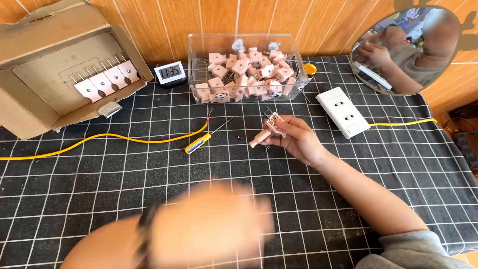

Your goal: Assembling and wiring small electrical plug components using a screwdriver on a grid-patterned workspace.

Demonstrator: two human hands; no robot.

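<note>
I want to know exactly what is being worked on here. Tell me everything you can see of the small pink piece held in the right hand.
The pink plug looks like a small plastic part, opened so that brass-coloured metal shows inside its upper end, where two thin prongs stick up and away. It lies tilted, its narrow end pointing down-left toward the checked cloth. The right hand pinches it between fingers and thumb, raised just above the table, in front of the clear box of similar pink pieces. Nothing else touches it; finer detail is too small to tell.

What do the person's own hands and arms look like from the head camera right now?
Both hands are bare, no gloves. The left hand is motion-blurred, with a dark band at its wrist. The right hand has a bare forearm, and a grey sleeve is pushed up near the elbow.
</note>
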